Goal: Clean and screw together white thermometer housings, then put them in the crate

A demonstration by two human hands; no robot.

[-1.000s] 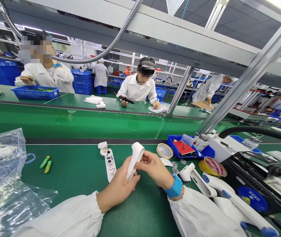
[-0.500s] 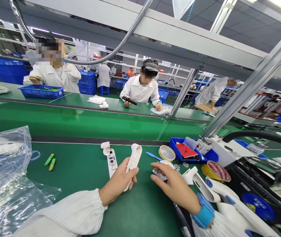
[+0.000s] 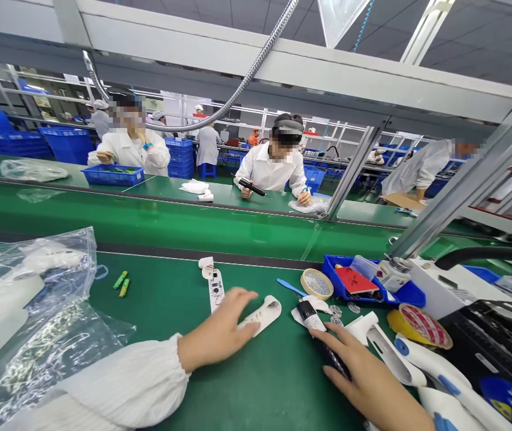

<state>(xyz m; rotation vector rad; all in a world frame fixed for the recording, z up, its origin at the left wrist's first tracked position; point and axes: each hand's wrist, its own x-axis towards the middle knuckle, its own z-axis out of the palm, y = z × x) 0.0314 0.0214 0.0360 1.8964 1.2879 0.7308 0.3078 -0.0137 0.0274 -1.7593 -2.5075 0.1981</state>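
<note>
My left hand [image 3: 220, 329] is spread above the green bench, its thumb by a white curved shell [image 3: 264, 316] that lies on the mat. Just behind that hand lies a white strip with a circuit board [image 3: 215, 287], partly covered by the fingers. On the right, my right hand [image 3: 358, 365] reaches over a black tool [image 3: 334, 354], fingers apart; whether they touch it is unclear. A small black-and-white cylinder [image 3: 310, 314] sits at the tool's far end.
Clear plastic bags [image 3: 58, 317] cover the left side, near two green batteries [image 3: 123, 284]. A blue bin [image 3: 358, 281], a tape roll [image 3: 317, 284] and white housings [image 3: 435, 359] stand right. Across the conveyor [image 3: 238, 230], people in white coats sit.
My left hand has let go of the white shell, which now lies on the mat, and its fingers have spread. My right hand has moved down and right over the black tool. The view has shifted.
</note>
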